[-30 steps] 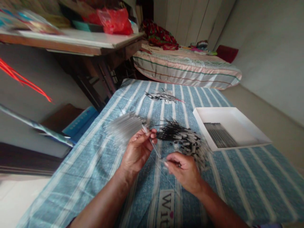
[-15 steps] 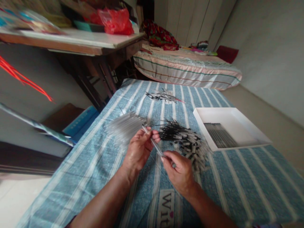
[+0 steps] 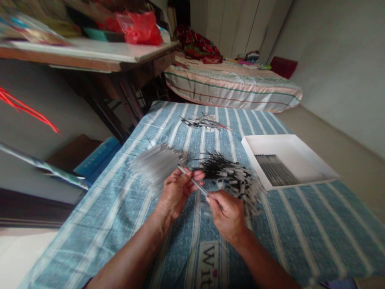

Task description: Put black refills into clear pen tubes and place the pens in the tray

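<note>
A slim grey pen (image 3: 199, 186) slants between my two hands above the cloth-covered table. My left hand (image 3: 177, 188) pinches its upper part between thumb and fingers, with the dark tip poking out beyond. At the lower end, the fingertips of my right hand (image 3: 226, 210) close on the pen. Behind my left hand lies a pile of clear pen barrels (image 3: 156, 162). Just beyond my right hand spreads a heap of black refills and pen caps (image 3: 225, 170), partly covered by that hand.
To the right stands a shallow white box (image 3: 313, 176) holding a row of dark pens (image 3: 275, 170). Loose thin refills (image 3: 204, 121) lie at the table's far end. A wooden table (image 3: 90, 54) with a red plastic bag (image 3: 141, 30) is at upper left; a bed (image 3: 231, 86) is behind.
The view has shifted slightly. Both hands keep their hold on the pen, and my right hand has moved slightly along its lower end.
</note>
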A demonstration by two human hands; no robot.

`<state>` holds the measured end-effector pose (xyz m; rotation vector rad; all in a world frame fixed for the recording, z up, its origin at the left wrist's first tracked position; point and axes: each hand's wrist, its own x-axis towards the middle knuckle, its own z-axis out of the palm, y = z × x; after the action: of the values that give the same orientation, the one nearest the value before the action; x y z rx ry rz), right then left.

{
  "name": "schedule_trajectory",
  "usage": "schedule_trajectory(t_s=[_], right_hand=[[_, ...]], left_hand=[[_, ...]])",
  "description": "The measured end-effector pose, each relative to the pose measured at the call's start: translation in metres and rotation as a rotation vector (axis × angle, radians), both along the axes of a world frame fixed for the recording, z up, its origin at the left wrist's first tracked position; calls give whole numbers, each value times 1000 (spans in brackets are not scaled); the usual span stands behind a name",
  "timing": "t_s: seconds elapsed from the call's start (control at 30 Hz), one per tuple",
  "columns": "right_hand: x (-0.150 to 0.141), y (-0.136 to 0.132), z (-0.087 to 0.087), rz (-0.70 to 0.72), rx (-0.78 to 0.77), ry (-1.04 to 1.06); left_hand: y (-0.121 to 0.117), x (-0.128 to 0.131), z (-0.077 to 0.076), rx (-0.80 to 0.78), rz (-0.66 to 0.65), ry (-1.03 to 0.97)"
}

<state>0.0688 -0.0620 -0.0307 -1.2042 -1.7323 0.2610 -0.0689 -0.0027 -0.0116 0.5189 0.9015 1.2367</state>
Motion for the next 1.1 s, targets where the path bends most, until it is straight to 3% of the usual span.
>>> schedule_trajectory(t_s=[0.53,0.7,0.87,1.0,1.03,1.1], right_hand=[[0,5,-2,-31,-115,-15],[0,17,11,-14,-251,-282],[0,24,26,23,-271,-488],[24,31,28,4,-277,-555],[38,35,29,-44,-295,-578],[77,46,33,-187,-358,-597]], left_hand=[[0,3,-4,-38,16,-5],[-2,5,-2,7,-16,29],[-7,10,1,40,-98,89],[-6,6,2,116,-229,326],[-4,3,2,168,-242,454],[4,-8,-1,315,-148,855]])
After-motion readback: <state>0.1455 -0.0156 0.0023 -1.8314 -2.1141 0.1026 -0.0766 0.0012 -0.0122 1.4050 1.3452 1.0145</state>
